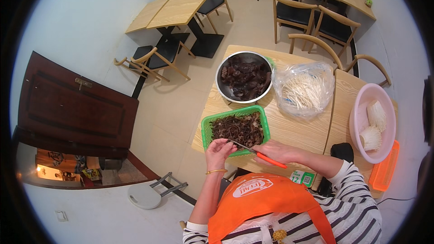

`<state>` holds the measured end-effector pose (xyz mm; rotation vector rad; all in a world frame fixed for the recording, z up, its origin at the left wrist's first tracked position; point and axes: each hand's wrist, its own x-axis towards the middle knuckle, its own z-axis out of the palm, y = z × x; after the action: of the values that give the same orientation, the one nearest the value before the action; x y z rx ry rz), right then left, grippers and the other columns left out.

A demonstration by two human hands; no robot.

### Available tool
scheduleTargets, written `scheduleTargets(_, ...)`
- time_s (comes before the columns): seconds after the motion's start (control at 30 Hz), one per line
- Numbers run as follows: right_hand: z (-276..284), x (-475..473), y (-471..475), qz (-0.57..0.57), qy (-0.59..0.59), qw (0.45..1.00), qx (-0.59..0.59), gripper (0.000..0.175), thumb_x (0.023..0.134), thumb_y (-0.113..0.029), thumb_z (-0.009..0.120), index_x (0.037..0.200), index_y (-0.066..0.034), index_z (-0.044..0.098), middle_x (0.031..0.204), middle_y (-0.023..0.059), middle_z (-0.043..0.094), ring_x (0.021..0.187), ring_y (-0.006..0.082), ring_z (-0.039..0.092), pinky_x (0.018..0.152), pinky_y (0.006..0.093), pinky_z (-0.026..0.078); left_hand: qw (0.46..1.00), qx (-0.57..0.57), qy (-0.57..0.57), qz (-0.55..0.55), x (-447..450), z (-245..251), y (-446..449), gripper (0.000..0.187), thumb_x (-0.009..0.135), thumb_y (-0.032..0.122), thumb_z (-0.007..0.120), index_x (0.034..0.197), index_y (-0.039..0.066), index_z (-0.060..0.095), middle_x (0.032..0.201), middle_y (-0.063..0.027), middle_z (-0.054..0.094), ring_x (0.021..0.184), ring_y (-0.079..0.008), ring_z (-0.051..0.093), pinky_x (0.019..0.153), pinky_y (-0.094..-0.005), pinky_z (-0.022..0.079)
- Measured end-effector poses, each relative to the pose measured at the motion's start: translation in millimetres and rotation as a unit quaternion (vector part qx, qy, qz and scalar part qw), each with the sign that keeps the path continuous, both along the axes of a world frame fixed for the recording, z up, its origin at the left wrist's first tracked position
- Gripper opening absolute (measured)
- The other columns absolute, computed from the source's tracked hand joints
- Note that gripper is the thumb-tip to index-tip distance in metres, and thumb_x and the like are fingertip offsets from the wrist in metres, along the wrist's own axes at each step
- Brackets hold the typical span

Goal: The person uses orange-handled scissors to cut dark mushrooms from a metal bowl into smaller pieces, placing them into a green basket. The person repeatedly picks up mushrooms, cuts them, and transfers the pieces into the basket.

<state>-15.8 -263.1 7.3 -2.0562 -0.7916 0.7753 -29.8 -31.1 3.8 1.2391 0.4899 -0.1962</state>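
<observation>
My right hand (273, 150) grips a pair of scissors (271, 160) with orange handles, their blades pointing left over the near edge of a green plastic basket (204, 132). At the blade tips, my left hand (219, 149) pinches a small dark piece of what looks like wood ear fungus, mostly hidden by the fingers. Cut brown strips of the fungus (239, 128) fill the basket. Behind it stands a metal bowl (223, 91) holding larger, dark, wet-looking pieces of wood ear (245, 76).
Right of the bowl lies a clear plastic bag (281, 108) of loose enoki mushrooms (303, 89). A pink basin (354, 125) with two enoki bundles (371, 139) stands at the far right, beside an orange plastic tray (385, 173). A numbered card (301, 178) sits at the table's near edge.
</observation>
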Motion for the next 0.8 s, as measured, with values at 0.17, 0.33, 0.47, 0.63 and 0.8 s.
scheduleTargets(0.17, -1, 1, 3, -0.005, -0.020, 1.000, -0.005, 0.025, 0.089, -0.024, 0.053, 0.089, 0.0010, 0.057, 0.073, 0.0220, 0.064, 0.069, 0.0379, 0.063, 0.066, 0.0454, 0.048, 0.999, -0.018, 0.032, 0.012, 1, 8, 0, 0.022, 0.085, -0.006, 0.064, 0.103, -0.001, 0.055, 0.096, -0.0158, 0.065, 0.085, -0.0266, 0.068, 0.076, -0.0343, 0.060)
scheduleTargets(0.33, -3, 0, 2, -0.016, -0.048, 0.999, 0.011, 0.026, 0.090, -0.025, 0.054, 0.090, 0.0007, 0.057, 0.074, 0.0217, 0.064, 0.071, 0.0388, 0.063, 0.069, 0.0469, 0.048, 0.998, -0.017, 0.053, -0.003, 1, 13, 1, 0.021, 0.085, -0.005, 0.065, 0.103, -0.003, 0.054, 0.095, -0.0163, 0.065, 0.086, -0.0276, 0.069, 0.077, -0.0355, 0.061)
scheduleTargets(0.47, -2, 1, 3, -0.001, -0.070, 0.998, -0.002, 0.026, 0.090, -0.025, 0.053, 0.092, 0.0010, 0.057, 0.075, 0.0216, 0.065, 0.072, 0.0387, 0.064, 0.070, 0.0468, 0.047, 0.998, -0.004, 0.057, -0.018, 4, 12, 7, 0.020, 0.084, -0.004, 0.067, 0.100, -0.003, 0.055, 0.091, -0.0173, 0.067, 0.083, -0.0269, 0.070, 0.074, -0.0345, 0.062)
scheduleTargets(0.63, -1, 0, 2, -0.005, -0.085, 0.996, 0.015, 0.026, 0.090, -0.023, 0.054, 0.096, 0.0018, 0.058, 0.074, 0.0225, 0.064, 0.071, 0.0389, 0.064, 0.069, 0.0476, 0.048, 0.996, 0.005, 0.083, -0.034, 9, 15, 14, 0.019, 0.083, -0.004, 0.068, 0.097, -0.003, 0.055, 0.089, -0.0183, 0.068, 0.081, -0.0267, 0.071, 0.072, -0.0342, 0.062)
scheduleTargets(0.8, -5, -3, 2, -0.014, -0.060, 0.998, 0.011, 0.025, 0.089, -0.023, 0.055, 0.096, 0.0009, 0.059, 0.074, 0.0236, 0.064, 0.070, 0.0395, 0.063, 0.066, 0.0482, 0.049, 0.993, 0.038, 0.095, -0.058, 11, 18, 16, 0.018, 0.083, -0.003, 0.067, 0.096, -0.001, 0.055, 0.088, -0.0155, 0.066, 0.080, -0.0262, 0.070, 0.073, -0.0356, 0.061)
